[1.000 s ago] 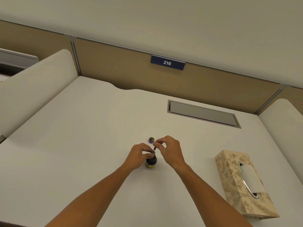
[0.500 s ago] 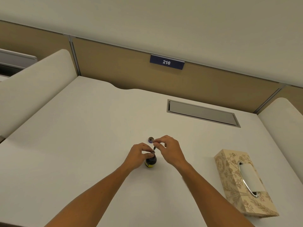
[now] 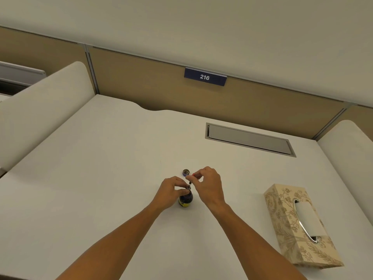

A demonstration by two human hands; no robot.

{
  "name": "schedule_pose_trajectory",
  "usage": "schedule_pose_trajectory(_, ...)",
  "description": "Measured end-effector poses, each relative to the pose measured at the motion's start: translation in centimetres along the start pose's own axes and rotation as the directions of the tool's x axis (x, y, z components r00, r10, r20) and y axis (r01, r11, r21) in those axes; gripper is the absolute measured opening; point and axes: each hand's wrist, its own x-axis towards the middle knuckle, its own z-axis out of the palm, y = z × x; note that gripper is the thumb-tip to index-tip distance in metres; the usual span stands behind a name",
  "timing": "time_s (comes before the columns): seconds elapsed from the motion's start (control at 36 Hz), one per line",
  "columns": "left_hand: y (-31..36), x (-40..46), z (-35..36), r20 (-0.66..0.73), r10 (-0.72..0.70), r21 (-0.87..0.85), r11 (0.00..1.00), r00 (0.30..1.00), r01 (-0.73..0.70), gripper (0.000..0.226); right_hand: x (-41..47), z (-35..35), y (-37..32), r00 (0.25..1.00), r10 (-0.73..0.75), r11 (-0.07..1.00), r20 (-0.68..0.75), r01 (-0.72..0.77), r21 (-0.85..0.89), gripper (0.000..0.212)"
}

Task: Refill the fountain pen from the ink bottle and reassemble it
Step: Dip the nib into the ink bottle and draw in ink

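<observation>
A small dark ink bottle [image 3: 185, 199] with a yellow label stands uncapped on the white desk [image 3: 101, 178]. My left hand [image 3: 170, 191] grips its neck. My right hand [image 3: 207, 183] pinches the top of a thin dark pen part [image 3: 189, 183] that stands slanted with its lower end in the bottle mouth. The bottle's cap [image 3: 185, 172] lies upside down on the desk just behind the hands. No other pen parts are visible.
A patterned tissue box [image 3: 298, 225] lies at the right. A grey cable hatch [image 3: 249, 139] is set into the desk farther back. Padded dividers [image 3: 40, 110] flank both sides, and a tan partition with a "216" plate [image 3: 204, 77] closes the back.
My right hand has lifted slightly, so more of the thin pen part shows above the bottle. The left hand and bottle have stayed put.
</observation>
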Motion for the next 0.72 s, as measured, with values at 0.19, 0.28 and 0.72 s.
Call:
schedule_pose_trajectory(0.19, 0.1, 0.0, 0.1, 0.001, -0.001, 0.002, 1.000, 1.000, 0.001, 0.014, -0.2, 0.2, 0.0, 1.000, -0.002, 1.000, -0.025, 0.001, -0.017, 0.027)
schedule_pose_trajectory(0.28, 0.0, 0.0, 0.0, 0.001, -0.002, -0.007, 1.000, 1.000, 0.002, 0.014, 0.0, 0.2, 0.1, 1.000, 0.013, 1.000, 0.018, -0.013, 0.009, 0.027)
schedule_pose_trajectory(0.72, 0.1, -0.1, -0.1, 0.010, -0.002, -0.004, 1.000, 1.000, 0.002, 0.013, 0.7, -1.5, 0.6, 0.977, 0.020, 0.985, 0.213, -0.056, 0.164, 0.014)
